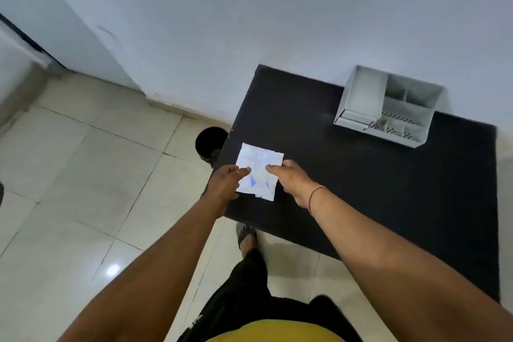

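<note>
A white sheet of paper (259, 166) with faint blue markings and fold creases lies flat near the left front corner of a black table (374, 189). My left hand (226, 183) rests on the paper's left edge, its fingers stretched onto the sheet. From the right side, my right hand (291, 179) presses a straight finger onto the middle of the paper. A red thread circles the right wrist.
A white plastic organiser (358, 97) with several compartments stands at the table's back, against the white wall. A dark round object (209, 141) sits on the tiled floor beside the table's left edge. My foot shows below the table's front edge.
</note>
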Demonstrator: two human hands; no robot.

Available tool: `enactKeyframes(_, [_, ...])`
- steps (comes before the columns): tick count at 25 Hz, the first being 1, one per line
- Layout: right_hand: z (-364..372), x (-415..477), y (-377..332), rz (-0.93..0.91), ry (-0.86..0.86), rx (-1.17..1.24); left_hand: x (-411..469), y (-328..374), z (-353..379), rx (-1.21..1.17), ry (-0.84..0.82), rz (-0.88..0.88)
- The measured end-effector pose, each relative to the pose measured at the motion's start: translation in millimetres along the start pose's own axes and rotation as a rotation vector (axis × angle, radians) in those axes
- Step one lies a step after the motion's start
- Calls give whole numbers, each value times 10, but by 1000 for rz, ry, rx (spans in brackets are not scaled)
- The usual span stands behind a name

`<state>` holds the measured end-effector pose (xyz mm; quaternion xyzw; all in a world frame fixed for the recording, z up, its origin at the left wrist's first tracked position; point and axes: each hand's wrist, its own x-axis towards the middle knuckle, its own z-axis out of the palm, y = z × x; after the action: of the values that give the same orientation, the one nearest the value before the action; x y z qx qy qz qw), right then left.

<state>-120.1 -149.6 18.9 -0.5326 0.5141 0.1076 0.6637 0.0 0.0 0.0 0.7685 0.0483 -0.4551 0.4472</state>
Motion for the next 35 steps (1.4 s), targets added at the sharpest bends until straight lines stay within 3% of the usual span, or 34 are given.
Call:
enactKeyframes(6, [240, 634, 28, 126, 305, 69, 589, 84, 33, 69, -64, -212])
enactKeyframes(10, [256, 719, 2, 124, 148, 124, 635, 226, -27, 20, -167, -274])
enactKeyframes(12, [212, 590, -106, -125, 163, -107, 591, 349, -51, -118, -253, -320])
enactKeyframes(15, [107, 222, -192, -715, 243, -673, 539, 563, -85, -474, -440, -322])
enactKeyframes(17, [67, -12, -185, -841, 117, -895, 510, 683, -83, -568, -507, -324])
enactKeyframes(19, [30, -164, -227, -769, 115, -803, 496, 744, -55, -521, -506, -302])
enactKeyframes(21, [-40, -224, -342, -658, 244, -643, 464, 756, -35, -460, -498, -273])
enactKeyframes(23, [-99, -184, -423, -504, 283, -691, 439, 732, -24, -413, -502, -256])
enactKeyframes(25, [-137, -130, -459, -337, 184, -750, 452, 667, -31, -374, -515, -249])
enactKeyframes(28, [-155, -85, -420, -173, 42, -521, 418, 629, -38, -316, -537, -242])
enactKeyframes(32, [-98, -182, -302, -75, -80, -158, 373, 574, -66, -130, -578, -176])
enactKeyframes(35, [-67, -304, -213, -162, -76, -79, 359, 559, -66, -45, -532, -124])
